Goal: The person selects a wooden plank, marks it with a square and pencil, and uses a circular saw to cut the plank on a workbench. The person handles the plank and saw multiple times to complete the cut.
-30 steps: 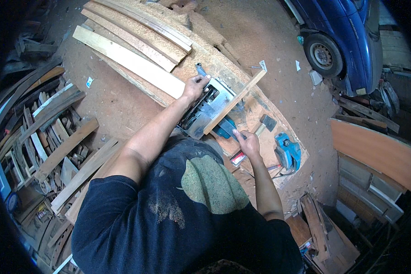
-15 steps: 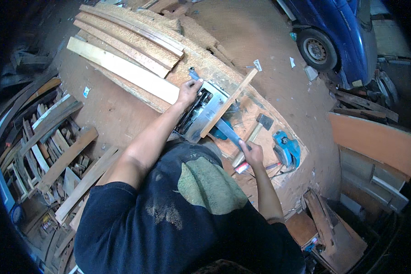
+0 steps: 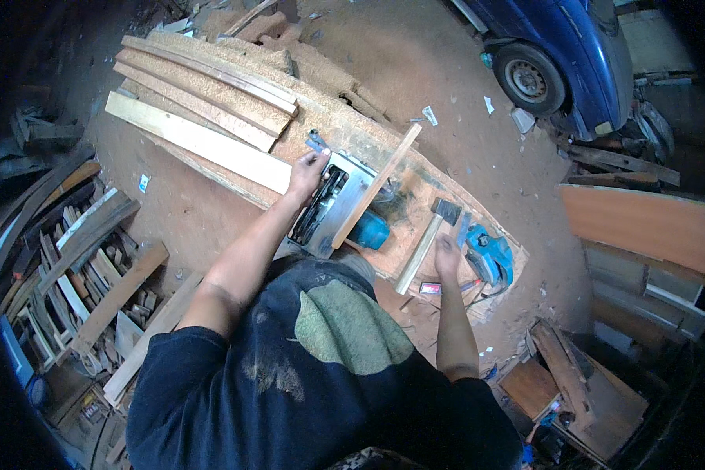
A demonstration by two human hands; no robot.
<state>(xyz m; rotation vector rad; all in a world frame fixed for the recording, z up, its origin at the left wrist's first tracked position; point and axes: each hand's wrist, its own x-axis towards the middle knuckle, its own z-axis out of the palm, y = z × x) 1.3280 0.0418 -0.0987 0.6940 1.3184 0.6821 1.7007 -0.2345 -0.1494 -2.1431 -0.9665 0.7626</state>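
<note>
A silver-plated machine (image 3: 330, 205) with dark inner parts and a teal housing (image 3: 370, 230) sits on the sawdust-covered bench, a narrow wooden strip (image 3: 376, 188) lying across its plate. At its far left corner, my left hand (image 3: 307, 174) is closed on a small blue-grey metal piece (image 3: 316, 142). Off to the right, my right hand (image 3: 447, 257) is somewhat blurred, its fingers around a flat blue-grey bar (image 3: 464, 227). Close beside that hand lie a wooden-handled hammer (image 3: 421, 249) and a teal power tool (image 3: 489, 257).
Long boards (image 3: 200, 141) rest on the bench's left part. Piled wood scraps (image 3: 106, 266) lie on the left. A blue car (image 3: 576, 55) stands at the far right, with an orange panel (image 3: 638, 227) nearer. A small red-and-white packet (image 3: 430, 288) lies near the hammer.
My right hand has moved right with the flat bar, away from the machine and over beside the hammer. My left hand stays at the machine's corner. The whole view has shifted slightly.
</note>
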